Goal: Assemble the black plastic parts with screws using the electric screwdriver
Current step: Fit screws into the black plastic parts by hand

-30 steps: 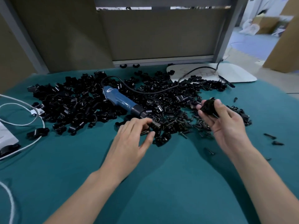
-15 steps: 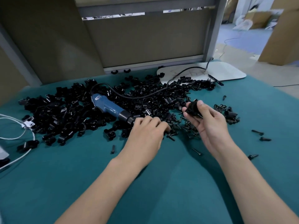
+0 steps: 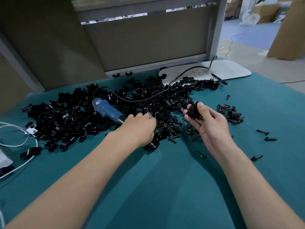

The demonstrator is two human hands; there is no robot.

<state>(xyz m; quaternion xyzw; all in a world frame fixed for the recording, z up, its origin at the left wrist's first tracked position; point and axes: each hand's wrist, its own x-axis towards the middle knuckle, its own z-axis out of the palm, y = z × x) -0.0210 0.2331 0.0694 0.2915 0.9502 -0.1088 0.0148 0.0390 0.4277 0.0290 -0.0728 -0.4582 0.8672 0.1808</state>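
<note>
A blue electric screwdriver point(image 3: 107, 109) lies on a wide heap of black plastic parts point(image 3: 66, 116) on the teal table. My left hand point(image 3: 140, 129) reaches over the screwdriver's black nose into the heap, fingers curled, and pinches a small screw point(image 3: 150, 114) at its fingertips. My right hand point(image 3: 209, 128) is raised slightly above the table and grips one black plastic part point(image 3: 193, 110) between thumb and fingers. A scatter of black screws point(image 3: 175, 129) lies between the two hands.
The screwdriver's black cord point(image 3: 140, 100) runs back over the heap to a white board point(image 3: 231, 71). A smaller clump of screws point(image 3: 231, 113) and loose screws point(image 3: 262, 132) lie to the right. White cables point(image 3: 18, 143) lie at the left edge. A partition wall stands behind.
My left hand slid right from the screwdriver's tip into the screw pile and curled its fingers on a screw. The right hand keeps hold of the black part.
</note>
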